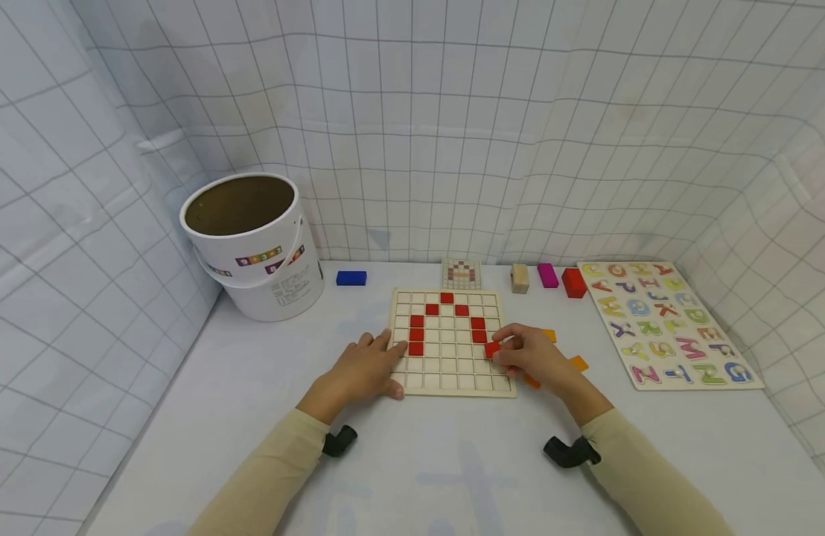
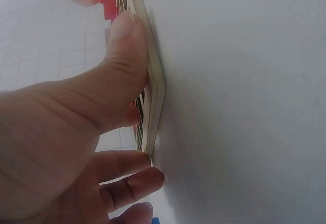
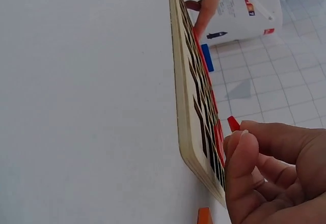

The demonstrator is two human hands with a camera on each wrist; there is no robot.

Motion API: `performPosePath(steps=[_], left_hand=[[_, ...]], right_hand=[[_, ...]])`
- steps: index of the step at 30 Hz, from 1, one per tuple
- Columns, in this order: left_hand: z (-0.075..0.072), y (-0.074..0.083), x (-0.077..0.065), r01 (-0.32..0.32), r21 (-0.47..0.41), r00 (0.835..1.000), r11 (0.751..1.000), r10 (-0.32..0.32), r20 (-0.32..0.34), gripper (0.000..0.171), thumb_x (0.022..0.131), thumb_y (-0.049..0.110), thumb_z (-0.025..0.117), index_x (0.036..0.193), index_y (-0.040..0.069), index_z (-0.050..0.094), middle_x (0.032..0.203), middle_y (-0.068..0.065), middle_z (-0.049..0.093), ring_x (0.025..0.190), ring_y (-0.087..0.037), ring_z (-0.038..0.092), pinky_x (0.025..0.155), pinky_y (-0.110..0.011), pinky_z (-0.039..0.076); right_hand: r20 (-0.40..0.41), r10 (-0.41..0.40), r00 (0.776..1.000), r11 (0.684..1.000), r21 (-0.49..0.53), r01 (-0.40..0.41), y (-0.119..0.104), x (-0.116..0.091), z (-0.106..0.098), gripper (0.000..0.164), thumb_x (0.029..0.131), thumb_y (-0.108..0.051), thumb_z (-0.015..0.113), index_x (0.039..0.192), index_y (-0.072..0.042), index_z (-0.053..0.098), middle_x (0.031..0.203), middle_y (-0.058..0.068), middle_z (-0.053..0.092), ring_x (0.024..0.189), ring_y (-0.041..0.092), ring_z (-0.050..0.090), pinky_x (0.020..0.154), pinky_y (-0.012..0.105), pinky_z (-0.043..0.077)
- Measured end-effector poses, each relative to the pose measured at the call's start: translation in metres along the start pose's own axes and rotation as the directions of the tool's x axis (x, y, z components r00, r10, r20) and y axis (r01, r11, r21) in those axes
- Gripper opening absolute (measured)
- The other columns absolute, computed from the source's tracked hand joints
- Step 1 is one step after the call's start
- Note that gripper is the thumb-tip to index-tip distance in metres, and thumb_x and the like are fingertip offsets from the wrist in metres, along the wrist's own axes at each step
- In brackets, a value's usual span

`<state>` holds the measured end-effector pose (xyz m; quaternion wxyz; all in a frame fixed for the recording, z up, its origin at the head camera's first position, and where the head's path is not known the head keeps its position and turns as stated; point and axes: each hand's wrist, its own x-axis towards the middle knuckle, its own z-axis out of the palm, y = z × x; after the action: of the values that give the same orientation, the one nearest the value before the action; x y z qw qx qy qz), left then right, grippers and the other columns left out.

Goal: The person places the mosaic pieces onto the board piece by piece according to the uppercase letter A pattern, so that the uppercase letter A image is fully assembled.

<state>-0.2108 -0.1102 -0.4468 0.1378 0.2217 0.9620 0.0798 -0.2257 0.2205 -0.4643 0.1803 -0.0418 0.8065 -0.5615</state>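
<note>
A square wooden grid board (image 1: 448,365) lies on the table, with several red square tiles (image 1: 416,335) set in its cells in a peaked, arch-like pattern. At its left edge rests my left hand (image 1: 359,370), fingers spread; the index fingertip reaches the lowest red tile on that side. In the left wrist view, the thumb (image 2: 125,46) presses along the board's near edge. My right hand (image 1: 529,357) pinches another red tile (image 1: 492,349) between thumb and fingers, close over the board's right side. A small printed pattern card (image 1: 462,274) stands behind the board.
Orange pieces (image 1: 578,363) lie beside and partly under the right hand. A white bucket (image 1: 272,290) stands back left, near a blue block (image 1: 351,278). Wooden (image 1: 520,278), magenta (image 1: 548,275) and red (image 1: 574,283) blocks sit behind, left of an alphabet puzzle board (image 1: 674,327).
</note>
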Motion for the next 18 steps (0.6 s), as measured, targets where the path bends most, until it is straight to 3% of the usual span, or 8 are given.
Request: performPosePath(steps=[4,9,18], left_hand=[[-0.001,0.001,0.000,-0.001,0.000,1.000,1.000,0.001,-0.005,0.088,0.082,0.049,0.078,0.156,0.015,0.045,0.162,-0.023,0.032,0.139,-0.042,0.038,0.107,-0.058,0.037],[-0.002,0.001,0.000,-0.005,-0.001,1.000,1.000,0.005,-0.005,0.089,0.081,0.050,0.078,0.156,0.015,0.045,0.163,-0.023,0.032,0.138,-0.042,0.039,0.106,-0.058,0.038],[0.000,-0.001,0.000,0.000,0.000,1.000,1.000,0.000,-0.005,0.091,0.080,0.051,0.079,0.156,0.016,0.044,0.163,-0.022,0.032,0.139,-0.041,0.038,0.107,-0.058,0.037]], right_hand=[[-0.037,-0.019,0.999,0.990,-0.141,0.014,-0.003,0.008,0.009,0.032,0.093,-0.016,0.075,0.119,-0.005,0.062,0.086,0.009,0.062,0.066,0.019,0.059,0.061,0.026,0.052],[-0.070,-0.063,0.996,0.953,-0.302,0.039,-0.004,0.011,0.017,0.026,0.093,-0.016,0.074,0.117,-0.009,0.065,0.079,0.006,0.060,0.059,0.018,0.054,0.056,0.029,0.045],[-0.053,-0.089,0.995,0.920,-0.386,0.062,-0.008,0.014,0.021,0.025,0.093,-0.014,0.072,0.117,-0.008,0.066,0.079,0.005,0.060,0.061,0.018,0.054,0.059,0.031,0.044]])
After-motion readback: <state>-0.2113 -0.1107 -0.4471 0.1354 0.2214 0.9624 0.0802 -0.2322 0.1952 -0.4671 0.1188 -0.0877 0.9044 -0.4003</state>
